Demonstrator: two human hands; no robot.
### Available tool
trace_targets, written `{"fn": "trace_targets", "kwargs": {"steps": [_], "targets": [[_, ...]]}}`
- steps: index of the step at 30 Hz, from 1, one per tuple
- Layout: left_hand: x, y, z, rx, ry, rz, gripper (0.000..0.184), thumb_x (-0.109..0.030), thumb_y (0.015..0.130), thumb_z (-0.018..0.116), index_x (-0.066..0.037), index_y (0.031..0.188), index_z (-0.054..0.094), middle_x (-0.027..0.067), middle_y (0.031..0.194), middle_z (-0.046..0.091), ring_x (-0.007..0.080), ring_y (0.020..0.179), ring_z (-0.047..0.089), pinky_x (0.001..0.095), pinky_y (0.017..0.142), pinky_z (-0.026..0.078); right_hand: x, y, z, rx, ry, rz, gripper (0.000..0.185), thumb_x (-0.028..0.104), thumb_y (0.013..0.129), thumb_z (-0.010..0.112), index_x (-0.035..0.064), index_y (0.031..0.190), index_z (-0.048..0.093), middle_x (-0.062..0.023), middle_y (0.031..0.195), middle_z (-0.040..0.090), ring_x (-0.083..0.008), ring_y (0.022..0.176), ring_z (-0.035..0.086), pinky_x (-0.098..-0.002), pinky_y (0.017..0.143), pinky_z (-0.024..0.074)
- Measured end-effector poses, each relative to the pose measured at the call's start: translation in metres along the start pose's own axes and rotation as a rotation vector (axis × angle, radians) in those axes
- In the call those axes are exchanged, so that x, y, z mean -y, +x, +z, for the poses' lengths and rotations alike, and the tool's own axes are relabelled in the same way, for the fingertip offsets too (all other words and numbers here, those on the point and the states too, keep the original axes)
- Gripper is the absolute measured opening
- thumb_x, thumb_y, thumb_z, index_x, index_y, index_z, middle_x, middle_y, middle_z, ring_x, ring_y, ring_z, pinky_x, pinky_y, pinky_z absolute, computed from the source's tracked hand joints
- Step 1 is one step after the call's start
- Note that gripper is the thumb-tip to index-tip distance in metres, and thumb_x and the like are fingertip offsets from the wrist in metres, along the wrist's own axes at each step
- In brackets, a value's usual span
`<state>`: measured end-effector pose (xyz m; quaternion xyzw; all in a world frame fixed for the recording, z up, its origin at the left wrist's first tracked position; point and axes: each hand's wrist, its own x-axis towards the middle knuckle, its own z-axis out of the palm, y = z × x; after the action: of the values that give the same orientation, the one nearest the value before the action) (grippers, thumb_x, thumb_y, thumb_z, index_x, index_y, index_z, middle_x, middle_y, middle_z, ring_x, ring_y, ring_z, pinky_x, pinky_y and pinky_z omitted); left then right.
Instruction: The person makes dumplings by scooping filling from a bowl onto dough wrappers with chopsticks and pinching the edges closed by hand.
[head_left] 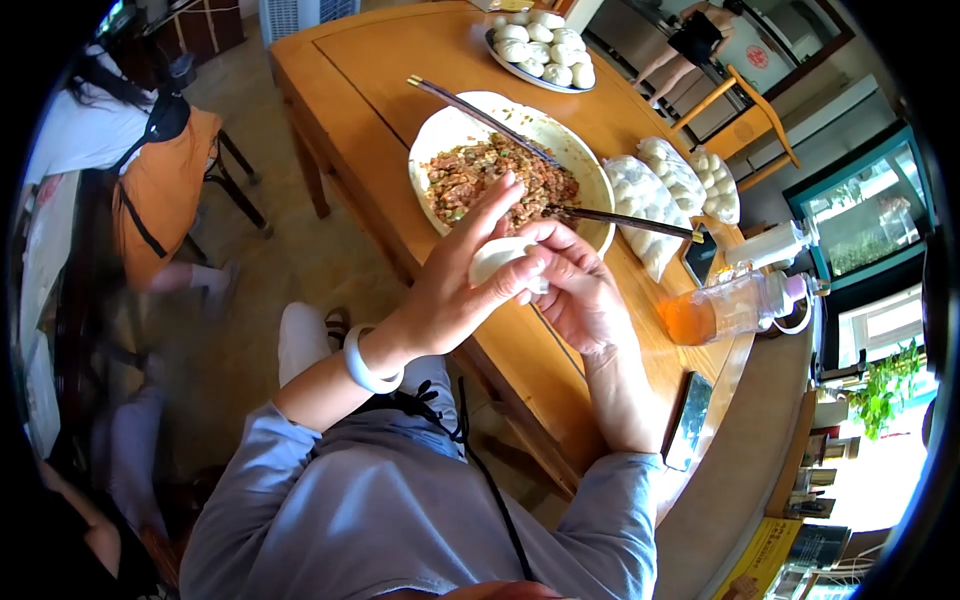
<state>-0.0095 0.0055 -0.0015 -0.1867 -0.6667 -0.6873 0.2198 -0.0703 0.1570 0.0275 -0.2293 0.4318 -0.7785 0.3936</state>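
A round white dough wrapper [492, 258] is held between my two hands, just in front of a large white bowl [578, 150]. My left hand [450, 280], with a pale bangle at its wrist, supports the wrapper, its thumb across it and a finger stretched toward the bowl. The fingertips of my right hand [582, 292] pinch the wrapper's right edge. Whether anything lies inside the wrapper is hidden. Chopped meat filling [465, 175] fills the bowl's bottom. One dark chopstick [470, 112] rests over the far rim, another [630, 217] over the right rim.
White buns [540, 45] are heaped on a plate at the table's far end. Bagged white pieces [640, 195], a bottle of orange liquid [735, 308] and a phone [688, 420] lie along the right side. A person in orange [160, 190] sits at left; another stands far back.
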Motion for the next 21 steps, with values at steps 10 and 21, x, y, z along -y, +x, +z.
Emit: {"fn": "trace_targets", "kwargs": {"steps": [10, 21], "targets": [[-0.001, 0.002, -0.002, 0.082, 0.189, 0.085, 0.047, -0.027, 0.097, 0.033, 0.005, 0.131, 0.037, 0.0217, 0.142, 0.026, 0.0310, 0.133, 0.024, 0.0373, 0.106, 0.023, 0.007, -0.003, 0.006, 0.010, -0.325, -0.029, 0.018, 0.014, 0.091, 0.052, 0.0032, 0.106, 0.053, -0.0045, 0.097, 0.059, -0.0129, 0.088, 0.057, -0.0276, 0.075, 0.0489], [-0.003, -0.002, -0.001, 0.100, 0.334, 0.134, 0.041, -0.023, 0.096, 0.037, 0.003, 0.126, 0.043, 0.0248, 0.137, 0.031, 0.0362, 0.129, 0.030, 0.0394, 0.103, 0.030, 0.015, -0.007, 0.011, 0.056, -0.496, -0.082, 0.023, 0.011, 0.091, 0.052, 0.0026, 0.111, 0.045, -0.0076, 0.101, 0.058, -0.0135, 0.091, 0.056, -0.0264, 0.074, 0.0489]]}}
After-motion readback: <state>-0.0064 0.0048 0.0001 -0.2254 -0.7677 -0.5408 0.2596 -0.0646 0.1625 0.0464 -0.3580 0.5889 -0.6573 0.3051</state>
